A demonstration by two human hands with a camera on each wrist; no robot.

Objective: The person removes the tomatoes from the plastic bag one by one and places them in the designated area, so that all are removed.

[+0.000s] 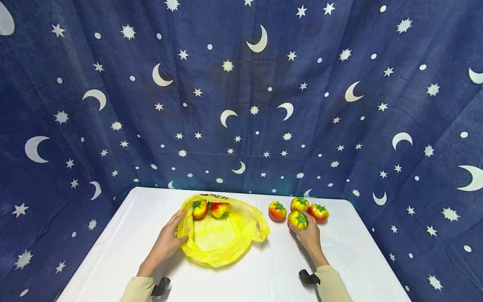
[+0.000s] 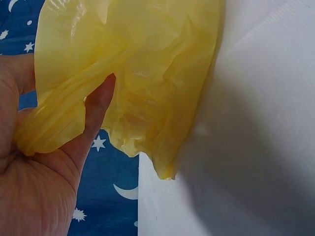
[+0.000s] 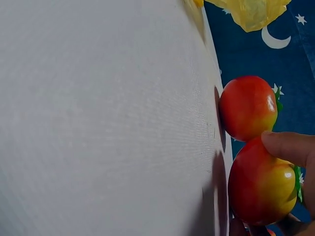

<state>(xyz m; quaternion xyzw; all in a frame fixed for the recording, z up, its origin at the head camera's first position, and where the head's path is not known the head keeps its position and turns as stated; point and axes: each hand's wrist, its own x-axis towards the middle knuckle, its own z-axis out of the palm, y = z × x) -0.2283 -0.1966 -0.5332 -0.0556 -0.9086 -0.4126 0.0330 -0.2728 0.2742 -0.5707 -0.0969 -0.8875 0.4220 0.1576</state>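
My left hand (image 1: pixel 169 238) holds the left side of a yellow plastic bag (image 1: pixel 215 256), whose mouth gapes toward me. A gathered fold of the bag (image 2: pixel 54 123) runs between thumb and palm in the left wrist view. Two red-and-yellow tomatoes, one on the left (image 1: pixel 200 209) and one beside it (image 1: pixel 220 209), sit inside the bag. On the right, my right hand (image 1: pixel 310 237) grips another glossy tomato (image 3: pixel 261 184) with a green leafy top, the thumb on its near side. In the right wrist view, a shadow lies on the cloth beside it.
Three more tomatoes lie around the gripped one: one to its left (image 1: pixel 277 211), one behind (image 1: pixel 299 204) and one to the right (image 1: pixel 318 213). A white cloth (image 1: pixel 256 277) covers the table. Behind it hangs a blue curtain (image 1: pixel 241 138) with moons and stars.
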